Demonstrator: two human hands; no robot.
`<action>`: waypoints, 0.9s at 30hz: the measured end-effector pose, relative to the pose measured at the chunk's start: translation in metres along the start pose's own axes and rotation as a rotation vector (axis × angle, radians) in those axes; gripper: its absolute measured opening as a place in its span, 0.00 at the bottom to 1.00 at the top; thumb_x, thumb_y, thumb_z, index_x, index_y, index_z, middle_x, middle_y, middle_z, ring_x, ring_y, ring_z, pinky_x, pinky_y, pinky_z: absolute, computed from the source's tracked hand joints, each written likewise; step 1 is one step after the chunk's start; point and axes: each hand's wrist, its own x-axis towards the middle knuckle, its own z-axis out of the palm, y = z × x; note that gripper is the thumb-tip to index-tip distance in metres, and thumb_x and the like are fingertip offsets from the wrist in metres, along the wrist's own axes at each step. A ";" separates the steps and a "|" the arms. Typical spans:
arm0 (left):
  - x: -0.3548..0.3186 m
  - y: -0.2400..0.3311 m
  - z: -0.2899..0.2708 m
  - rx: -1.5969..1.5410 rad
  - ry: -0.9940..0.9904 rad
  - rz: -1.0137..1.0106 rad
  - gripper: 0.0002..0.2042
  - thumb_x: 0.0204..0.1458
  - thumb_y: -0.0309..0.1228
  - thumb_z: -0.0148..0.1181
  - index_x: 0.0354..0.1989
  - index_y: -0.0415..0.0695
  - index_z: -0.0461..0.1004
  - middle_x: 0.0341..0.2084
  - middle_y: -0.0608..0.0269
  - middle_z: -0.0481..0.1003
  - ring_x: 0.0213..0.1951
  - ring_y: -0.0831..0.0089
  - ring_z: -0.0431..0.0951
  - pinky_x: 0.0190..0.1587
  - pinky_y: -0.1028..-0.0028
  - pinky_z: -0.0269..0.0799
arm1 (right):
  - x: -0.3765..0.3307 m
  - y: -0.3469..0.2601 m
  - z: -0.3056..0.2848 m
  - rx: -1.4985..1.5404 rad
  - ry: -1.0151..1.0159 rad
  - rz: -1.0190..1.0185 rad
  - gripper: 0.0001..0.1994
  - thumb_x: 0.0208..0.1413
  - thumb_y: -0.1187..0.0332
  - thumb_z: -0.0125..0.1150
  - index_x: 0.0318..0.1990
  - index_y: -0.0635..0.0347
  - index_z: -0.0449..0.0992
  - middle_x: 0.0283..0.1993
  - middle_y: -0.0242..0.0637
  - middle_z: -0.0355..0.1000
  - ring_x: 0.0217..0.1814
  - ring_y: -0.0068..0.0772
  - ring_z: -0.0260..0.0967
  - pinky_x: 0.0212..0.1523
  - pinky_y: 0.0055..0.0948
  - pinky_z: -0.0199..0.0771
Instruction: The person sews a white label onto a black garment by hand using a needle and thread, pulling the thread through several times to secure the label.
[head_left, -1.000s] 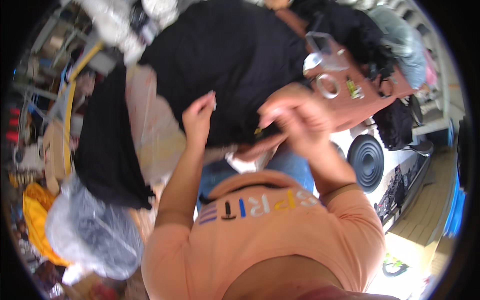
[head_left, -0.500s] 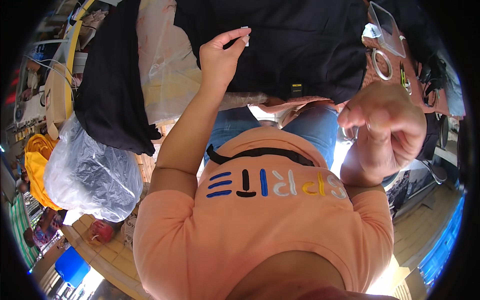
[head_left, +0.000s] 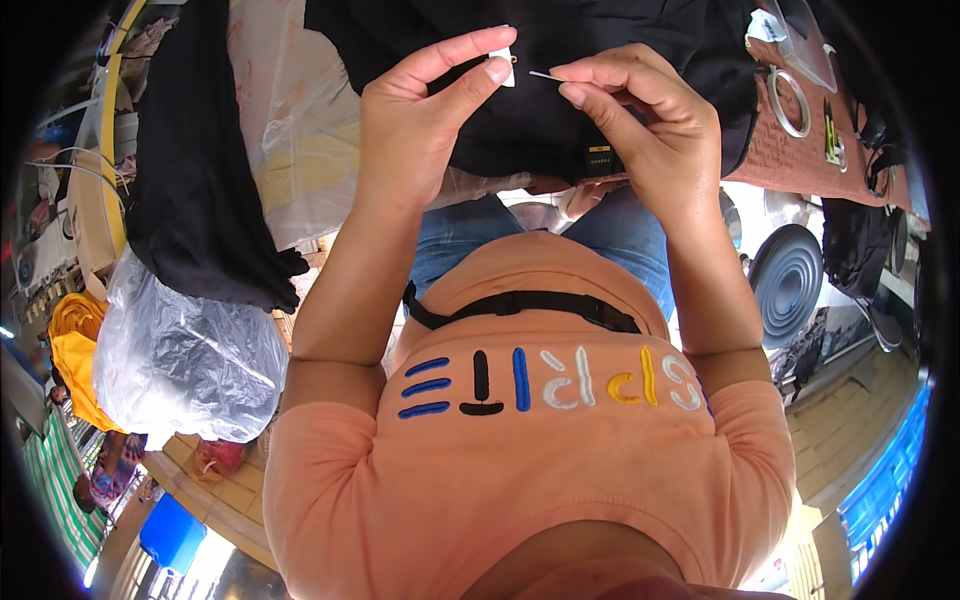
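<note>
Thumb and index finger of my left hand (head_left: 425,115) pinch a small white piece (head_left: 507,72), card-like, with a tiny gold-coloured bit at its right edge. To its right, my right hand (head_left: 665,130) holds a thin, pale, needle-like sliver (head_left: 543,75) between thumb and forefinger, its tip pointing left toward the white piece. A small gap separates the two. Both hands are over black fabric (head_left: 530,130) spread on the work surface. A black label with a yellow band (head_left: 600,160) lies on the fabric near its front edge, below my right hand.
At the right, a reddish-brown cloth (head_left: 775,165) bears a whitish ring (head_left: 789,102), a clear plastic box (head_left: 808,45) and a yellow-green tool (head_left: 831,135). Clear sheeting (head_left: 290,130) and hanging black cloth (head_left: 195,160) lie left. A plastic bag (head_left: 190,350) stands lower left; a grey ridged disc (head_left: 788,285) is lower right.
My right hand has swung from the right side up and left over the black fabric, beside my left hand. The needle-like sliver now shows in it. The left hand keeps the white piece.
</note>
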 end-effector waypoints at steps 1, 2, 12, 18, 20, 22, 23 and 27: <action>0.000 0.001 0.000 0.002 -0.006 0.001 0.12 0.50 0.22 0.61 0.43 0.36 0.76 0.39 0.59 0.77 0.37 0.80 0.76 0.44 0.83 0.72 | 0.001 0.002 0.000 -0.024 -0.010 -0.019 0.08 0.48 0.83 0.61 0.37 0.65 0.79 0.35 0.30 0.72 0.36 0.18 0.69 0.38 0.14 0.66; 0.001 0.001 0.000 0.004 -0.012 0.002 0.12 0.50 0.22 0.61 0.43 0.36 0.76 0.39 0.59 0.78 0.37 0.80 0.76 0.43 0.83 0.72 | 0.002 0.002 0.001 -0.054 -0.007 -0.035 0.08 0.48 0.83 0.62 0.37 0.65 0.79 0.34 0.31 0.72 0.36 0.19 0.69 0.38 0.14 0.67; 0.005 -0.003 -0.002 -0.080 -0.057 -0.046 0.12 0.49 0.21 0.62 0.43 0.36 0.77 0.38 0.59 0.78 0.36 0.81 0.77 0.42 0.84 0.72 | 0.007 0.001 0.001 -0.165 0.010 -0.118 0.08 0.47 0.82 0.62 0.36 0.64 0.80 0.32 0.32 0.73 0.35 0.20 0.69 0.37 0.16 0.67; 0.005 -0.003 -0.002 -0.049 -0.061 -0.037 0.11 0.49 0.22 0.62 0.42 0.37 0.77 0.38 0.59 0.78 0.37 0.81 0.77 0.43 0.83 0.72 | 0.006 0.003 0.000 -0.169 0.009 -0.131 0.09 0.47 0.82 0.62 0.37 0.63 0.80 0.31 0.31 0.73 0.35 0.19 0.69 0.36 0.16 0.67; 0.005 -0.003 -0.001 -0.038 -0.060 -0.030 0.11 0.50 0.22 0.61 0.42 0.37 0.77 0.38 0.59 0.78 0.37 0.81 0.77 0.43 0.83 0.72 | 0.006 0.003 0.000 -0.174 0.010 -0.133 0.09 0.47 0.82 0.63 0.37 0.63 0.80 0.31 0.31 0.73 0.35 0.19 0.69 0.36 0.16 0.66; 0.005 -0.004 -0.002 -0.035 -0.062 -0.022 0.11 0.50 0.22 0.61 0.42 0.37 0.77 0.38 0.58 0.78 0.38 0.80 0.77 0.44 0.83 0.72 | 0.006 0.002 0.000 -0.186 0.011 -0.129 0.09 0.47 0.82 0.63 0.36 0.63 0.80 0.31 0.31 0.72 0.34 0.19 0.69 0.36 0.16 0.66; 0.005 -0.004 -0.002 -0.033 -0.063 -0.017 0.10 0.50 0.22 0.61 0.42 0.37 0.77 0.39 0.58 0.78 0.38 0.80 0.77 0.44 0.83 0.72 | 0.006 0.002 0.000 -0.187 0.008 -0.131 0.09 0.47 0.82 0.63 0.36 0.63 0.80 0.31 0.31 0.72 0.34 0.19 0.68 0.36 0.16 0.66; 0.005 -0.003 -0.001 -0.031 -0.058 -0.013 0.10 0.50 0.22 0.61 0.42 0.37 0.77 0.39 0.58 0.78 0.38 0.80 0.77 0.44 0.83 0.72 | 0.005 0.001 -0.001 -0.197 0.003 -0.141 0.09 0.47 0.82 0.63 0.36 0.63 0.80 0.31 0.31 0.72 0.34 0.19 0.68 0.36 0.16 0.66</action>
